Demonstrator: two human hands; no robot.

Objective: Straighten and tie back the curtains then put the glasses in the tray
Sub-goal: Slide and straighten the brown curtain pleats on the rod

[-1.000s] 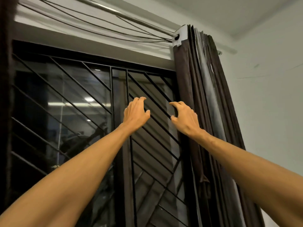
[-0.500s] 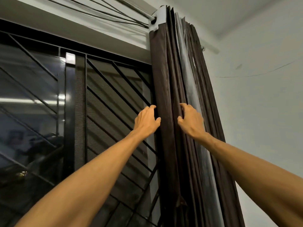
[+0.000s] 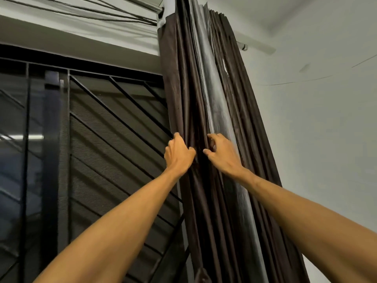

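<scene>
Bunched curtain [image 3: 183,99] hangs vertical; left hand [image 3: 179,154], right hand [image 3: 222,155] each grasping its folds.

Black window grille [image 3: 114,123] (diagonal bars), white wall [image 3: 316,139]

Gathered curtain [image 3: 206,94] right of window grille [image 3: 106,144], wall [image 3: 318,129] to its right, rod [image 3: 243,46] above.

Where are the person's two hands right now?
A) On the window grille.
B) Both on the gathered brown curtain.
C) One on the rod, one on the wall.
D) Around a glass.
B: the left hand and the right hand each curl fingers into folds of the curtain.
</scene>
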